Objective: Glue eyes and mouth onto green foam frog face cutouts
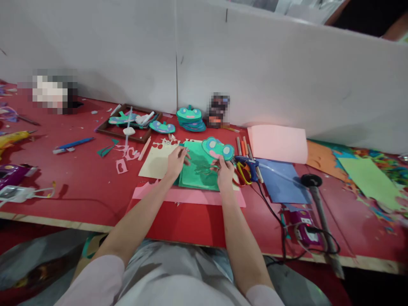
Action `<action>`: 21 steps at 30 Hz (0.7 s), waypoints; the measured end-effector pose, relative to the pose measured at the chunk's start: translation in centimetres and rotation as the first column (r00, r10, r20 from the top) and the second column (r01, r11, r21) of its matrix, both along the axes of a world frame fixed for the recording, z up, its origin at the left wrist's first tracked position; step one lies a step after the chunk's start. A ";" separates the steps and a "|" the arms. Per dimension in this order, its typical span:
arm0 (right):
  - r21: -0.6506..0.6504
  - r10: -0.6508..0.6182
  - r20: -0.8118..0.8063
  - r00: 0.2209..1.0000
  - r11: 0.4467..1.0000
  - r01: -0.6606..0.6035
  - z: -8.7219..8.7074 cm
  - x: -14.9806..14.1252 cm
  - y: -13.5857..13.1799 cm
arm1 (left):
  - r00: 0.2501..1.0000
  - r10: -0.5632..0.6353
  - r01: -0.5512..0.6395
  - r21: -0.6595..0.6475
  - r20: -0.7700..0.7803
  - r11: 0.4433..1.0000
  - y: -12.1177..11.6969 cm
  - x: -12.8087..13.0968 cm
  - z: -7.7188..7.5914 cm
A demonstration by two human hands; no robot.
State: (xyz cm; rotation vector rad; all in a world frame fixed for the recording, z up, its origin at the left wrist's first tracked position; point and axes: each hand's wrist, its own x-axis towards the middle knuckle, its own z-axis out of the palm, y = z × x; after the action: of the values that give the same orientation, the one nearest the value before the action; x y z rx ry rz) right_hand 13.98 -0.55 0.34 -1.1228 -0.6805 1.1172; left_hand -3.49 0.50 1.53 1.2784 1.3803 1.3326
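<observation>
I'm pinching the paper frog face (pixel 218 148) by its lower edge with the right hand (pixel 225 171). The left hand (pixel 176 161) is curling narrowly left of it, contents unclear.

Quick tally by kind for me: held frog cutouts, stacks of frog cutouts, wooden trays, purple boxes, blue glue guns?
Held frog cutout: 1
Stack of frog cutouts: 1
Wooden tray: 1
Purple boxes: 2
Blue glue gun: 1
Total: 6

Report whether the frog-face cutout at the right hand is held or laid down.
Held: the right hand grips the frog-face cutout at its lower edge, a fingertip overlapping its front.
</observation>
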 end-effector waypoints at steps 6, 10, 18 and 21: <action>-0.036 0.201 0.071 0.977 0.979 -0.199 -0.6 -0.9 -1.3 | 0.991 -0.120 0.120 -0.008 -0.067 0.993 -0.9 0.6 -1.0; -0.055 0.295 0.091 0.951 0.955 -0.291 -0.6 -1.4 -1.3 | 0.993 -0.083 0.085 0.022 -0.085 0.996 -0.6 0.9 -0.9; 0.051 0.118 0.220 0.968 0.990 -0.132 0.2 -0.9 -1.3 | 0.985 -0.119 0.113 -0.054 -0.122 0.992 -0.8 0.4 -1.0; 0.054 0.112 0.242 0.964 0.990 -0.129 0.7 -0.8 -1.3 | 0.987 -0.059 0.055 -0.031 -0.146 0.998 -0.8 0.1 -1.1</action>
State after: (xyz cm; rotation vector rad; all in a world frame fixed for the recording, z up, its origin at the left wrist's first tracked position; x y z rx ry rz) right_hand 13.17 -1.89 1.01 -1.1793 -0.9797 1.0619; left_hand -3.35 -0.26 0.46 1.4114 1.4457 1.1976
